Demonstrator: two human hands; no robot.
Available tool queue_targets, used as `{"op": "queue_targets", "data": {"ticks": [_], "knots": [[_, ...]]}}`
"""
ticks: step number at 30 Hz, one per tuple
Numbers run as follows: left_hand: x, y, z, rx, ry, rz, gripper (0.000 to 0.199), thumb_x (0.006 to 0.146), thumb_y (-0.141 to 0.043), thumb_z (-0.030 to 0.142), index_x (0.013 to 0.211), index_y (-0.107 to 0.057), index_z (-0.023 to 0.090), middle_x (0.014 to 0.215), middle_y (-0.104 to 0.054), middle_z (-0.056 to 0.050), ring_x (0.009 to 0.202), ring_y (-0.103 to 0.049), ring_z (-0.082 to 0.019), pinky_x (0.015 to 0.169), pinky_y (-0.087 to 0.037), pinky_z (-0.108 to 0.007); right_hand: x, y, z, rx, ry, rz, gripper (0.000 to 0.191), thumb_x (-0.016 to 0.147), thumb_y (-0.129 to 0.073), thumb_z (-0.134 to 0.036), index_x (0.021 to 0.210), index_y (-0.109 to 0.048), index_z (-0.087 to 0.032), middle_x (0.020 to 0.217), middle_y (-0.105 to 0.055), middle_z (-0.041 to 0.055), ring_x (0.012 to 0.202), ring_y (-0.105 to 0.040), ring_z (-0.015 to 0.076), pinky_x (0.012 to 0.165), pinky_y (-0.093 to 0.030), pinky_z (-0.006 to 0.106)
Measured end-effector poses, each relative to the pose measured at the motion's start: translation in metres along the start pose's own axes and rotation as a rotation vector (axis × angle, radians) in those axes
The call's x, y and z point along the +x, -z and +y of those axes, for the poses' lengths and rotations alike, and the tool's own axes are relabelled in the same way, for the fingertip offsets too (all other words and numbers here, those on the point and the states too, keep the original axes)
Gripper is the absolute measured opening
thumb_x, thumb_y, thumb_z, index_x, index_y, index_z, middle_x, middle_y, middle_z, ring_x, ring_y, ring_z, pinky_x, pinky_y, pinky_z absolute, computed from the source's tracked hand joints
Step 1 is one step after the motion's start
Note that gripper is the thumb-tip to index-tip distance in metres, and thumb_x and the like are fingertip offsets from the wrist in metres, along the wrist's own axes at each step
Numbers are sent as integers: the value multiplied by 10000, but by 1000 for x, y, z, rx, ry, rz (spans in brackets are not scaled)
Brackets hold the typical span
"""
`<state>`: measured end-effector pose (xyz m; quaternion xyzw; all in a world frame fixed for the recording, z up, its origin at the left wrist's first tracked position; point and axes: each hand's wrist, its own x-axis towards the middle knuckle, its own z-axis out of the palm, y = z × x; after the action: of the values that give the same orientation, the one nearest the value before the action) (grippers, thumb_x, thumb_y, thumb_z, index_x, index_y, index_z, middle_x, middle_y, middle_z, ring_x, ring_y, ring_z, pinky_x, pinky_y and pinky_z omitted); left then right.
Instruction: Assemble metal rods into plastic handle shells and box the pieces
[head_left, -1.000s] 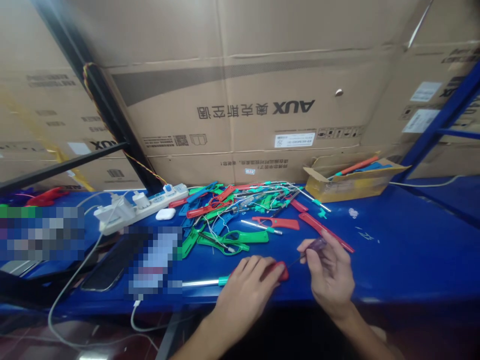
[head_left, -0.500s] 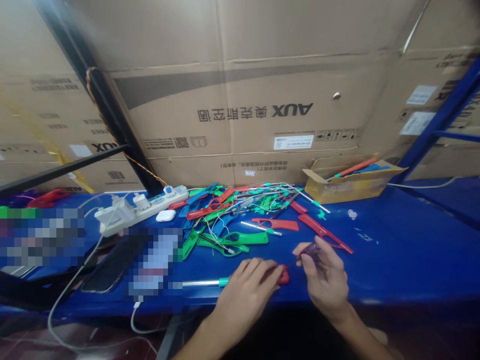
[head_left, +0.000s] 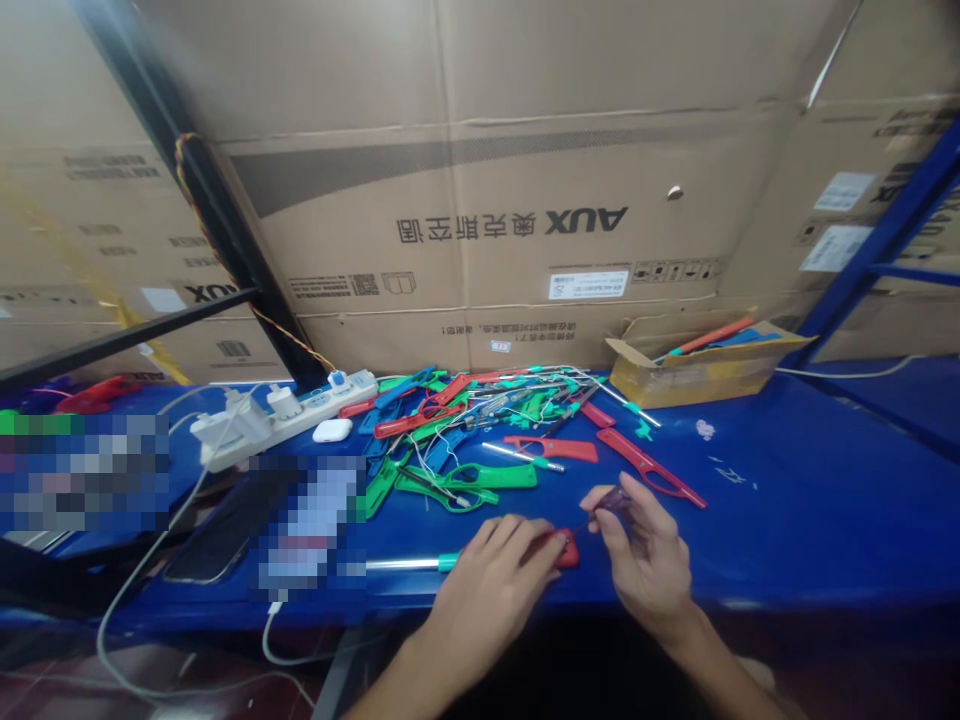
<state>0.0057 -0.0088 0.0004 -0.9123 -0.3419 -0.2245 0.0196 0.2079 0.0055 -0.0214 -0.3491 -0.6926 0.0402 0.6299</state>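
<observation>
My left hand [head_left: 491, 575] is closed over a red stick lighter [head_left: 570, 549], pressing it against the blue tabletop. The lighter's metal tube [head_left: 405, 565] and teal collar stick out to the left, while most of its body is hidden under my fingers. In my right hand [head_left: 654, 570] is a screwdriver [head_left: 613, 499] with a see-through purple handle, pinched between thumb and fingers. Its thin shaft slants down to the lighter's red end; whether the tip sits in a screw is too small to tell.
Behind my hands lies a heap of lighter parts: green shells [head_left: 502, 477], red shells [head_left: 651, 468], metal tubes and wires. A cardboard box [head_left: 690, 385] with more parts stands back right. At left are a power strip [head_left: 300, 418], a white earbud case [head_left: 332, 430] and phones [head_left: 225, 530].
My right hand and the screwdriver have shifted slightly left, with the fingers turned a little on the handle. My left hand stays on the lighter.
</observation>
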Motion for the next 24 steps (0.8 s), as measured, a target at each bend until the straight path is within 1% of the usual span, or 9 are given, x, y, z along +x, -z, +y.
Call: {"op": "queue_targets", "data": {"ticks": [5, 12, 17, 20, 24], "knots": [[0, -1, 0, -12, 9, -9, 302, 1072, -481, 273, 1351, -568, 198, 1249, -657, -86, 1058, -627, -232, 895, -536, -393, -2, 0, 1, 34, 15, 14, 567, 996, -561, -109, 1511, -403, -288, 994, -723, 57, 778, -732, 160, 658, -651, 299], [0, 0, 0, -11, 7, -23, 301, 1057, -513, 265, 1347, -557, 196, 1264, -653, -68, 1057, -618, -247, 891, -527, -405, -2, 0, 4, 36, -7, -18, 574, 991, -566, -99, 1512, -418, -288, 1020, -722, 66, 807, -730, 164, 675, -646, 299], [0, -1, 0, 14, -2, 0, 301, 1060, -512, 264, 1349, -564, 198, 1244, -656, -79, 1054, -626, -231, 890, -526, -386, -1, 1, 5, 28, 37, -45, 588, 991, -567, -96, 1521, -416, -303, 1029, -728, 57, 814, -729, 160, 678, -644, 295], [0, -2, 0, 24, -8, 9, 299, 1060, -511, 261, 1346, -568, 197, 1230, -660, -81, 1042, -630, -230, 871, -528, -382, 3, 0, 4, 10, 81, -52, 569, 989, -574, -108, 1510, -443, -296, 1010, -733, 51, 847, -733, 173, 731, -648, 319], [0, 0, 0, 30, -9, 0, 303, 1063, -500, 260, 1351, -561, 189, 1242, -658, -82, 1034, -624, -245, 855, -527, -397, 17, -2, -1, -27, 49, -100, 526, 988, -581, -128, 1478, -491, -295, 978, -734, 40, 815, -723, 172, 766, -638, 320]]}}
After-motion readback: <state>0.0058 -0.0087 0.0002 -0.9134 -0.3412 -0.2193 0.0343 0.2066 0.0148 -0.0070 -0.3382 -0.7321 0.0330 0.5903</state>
